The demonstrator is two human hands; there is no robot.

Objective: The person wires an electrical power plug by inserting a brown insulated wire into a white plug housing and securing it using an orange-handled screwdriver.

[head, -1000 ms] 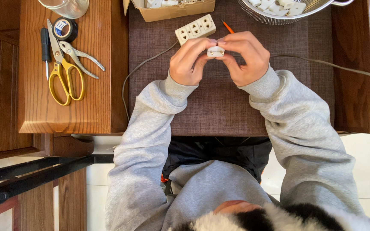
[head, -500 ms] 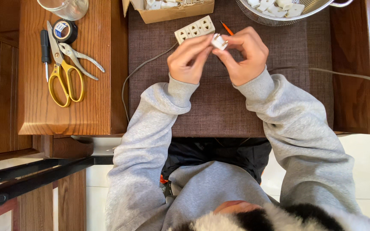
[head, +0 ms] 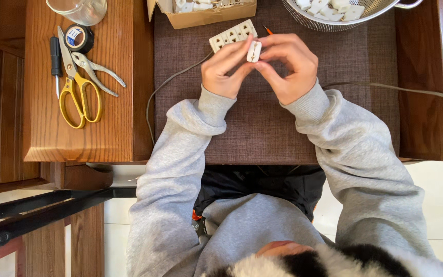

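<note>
Your fingers point(head: 242, 51) pinch one small white plastic part point(head: 254, 51), a rounded rectangular block with dark slots on its face, held upright between both hands above the worktop. Your left hand point(head: 226, 69) closes on its left edge, thumb and forefinger clamped; your right hand point(head: 289, 64) curls round its right edge, fingertips pressed to the plastic.

Just behind the part: a white socket strip point(head: 230, 35), flat, oblong, with rows of openings, lying on the brown woven mat point(head: 262, 128). A thin grey cable point(head: 170, 82) curves off it to the left.

Beside the strip's far end: an orange tip point(head: 267, 30), slim, mostly hidden.

Top edge: a cardboard box point(head: 206, 15) holding white pieces; a metal mesh colander point(head: 344, 18) holding more white plastic parts.

Left, on the polished wood worktop point(head: 119, 102): yellow-handled scissors point(head: 75, 87), steel pliers point(head: 98, 74), a black-handled screwdriver point(head: 56, 59), a roll of black tape point(head: 78, 38), a clear glass vessel point(head: 78, 9).

Sleeves: grey fleece.
</note>
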